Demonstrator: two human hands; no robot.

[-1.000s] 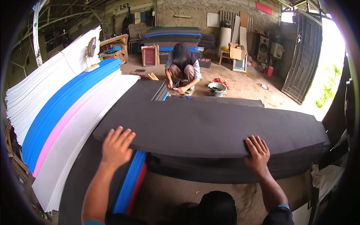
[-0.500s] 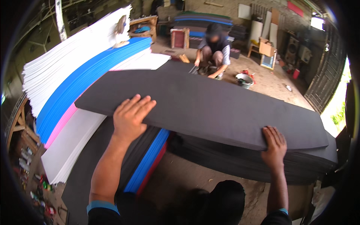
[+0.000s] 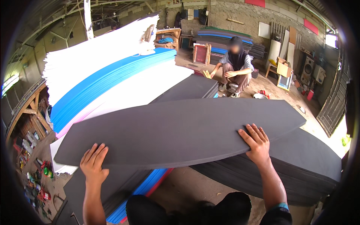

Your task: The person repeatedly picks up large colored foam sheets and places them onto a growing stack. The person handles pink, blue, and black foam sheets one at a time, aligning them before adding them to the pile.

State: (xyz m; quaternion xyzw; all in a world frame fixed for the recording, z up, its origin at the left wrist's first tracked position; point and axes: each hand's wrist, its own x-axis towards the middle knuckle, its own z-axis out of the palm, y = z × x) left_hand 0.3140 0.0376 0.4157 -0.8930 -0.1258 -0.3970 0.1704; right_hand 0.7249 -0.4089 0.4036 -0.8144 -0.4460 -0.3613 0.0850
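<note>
A long dark-grey foam sheet [image 3: 180, 131], perhaps a few layers thick, lies slanted across the space in front of me. My left hand [image 3: 93, 165] grips its near edge toward the left end, fingers on top and thumb at the edge. Right of the middle, my right hand [image 3: 257, 144] holds the same edge, its fingers spread over the top. Under the sheet's right part lies a stack of dark foam sheets [image 3: 311, 157]. Below its left part, another stack shows black layers and blue layers [image 3: 140, 195].
At left rise tall piles of white sheets [image 3: 93, 60] and blue sheets [image 3: 112, 84]. A person [image 3: 236, 65] squats beyond the sheet, near a pale bowl [image 3: 259, 96]. A dark door [image 3: 333, 108] stands at right. Bottles and clutter [image 3: 45, 183] lie at lower left.
The held sheet has swung, its left end coming nearer me and leftward, its right end drawing left off the right stack. Both hands moved with it. The squatting person sits more upright.
</note>
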